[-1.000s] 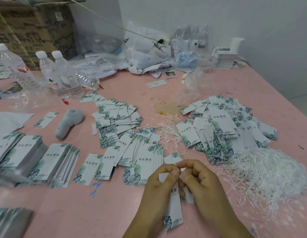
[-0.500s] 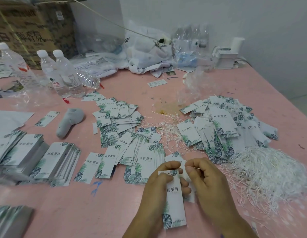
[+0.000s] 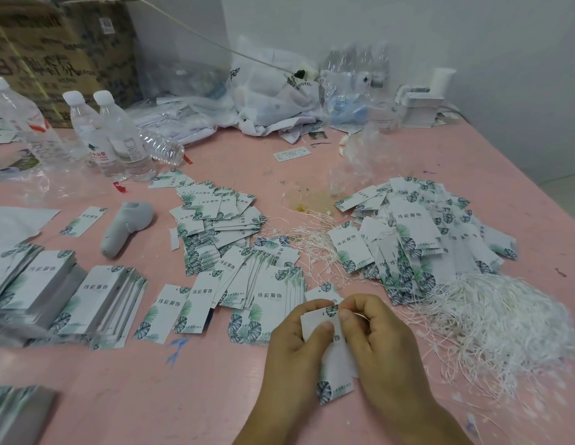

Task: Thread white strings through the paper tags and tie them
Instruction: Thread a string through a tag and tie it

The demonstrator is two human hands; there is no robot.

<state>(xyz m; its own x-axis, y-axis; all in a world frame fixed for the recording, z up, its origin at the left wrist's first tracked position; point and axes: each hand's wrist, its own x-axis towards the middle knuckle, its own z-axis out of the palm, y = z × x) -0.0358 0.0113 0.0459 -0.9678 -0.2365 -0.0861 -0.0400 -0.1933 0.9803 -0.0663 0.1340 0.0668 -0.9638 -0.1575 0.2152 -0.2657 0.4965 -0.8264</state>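
My left hand grips a white paper tag with a green leaf print near the table's front edge. My right hand pinches a thin white string at the tag's top corner, fingertips touching the left thumb. A big heap of loose white strings lies just right of my hands. A pile of tags with strings sits behind it. Unthreaded tags are fanned out left of centre, with neat stacks further left.
A grey handheld device lies on the pink table. Water bottles stand at the back left before a cardboard box. Plastic bags and a white box line the back wall.
The tag was turned face up in my left hand, then lowered slightly. My right hand has closed in again on the tag's top corner with the string.
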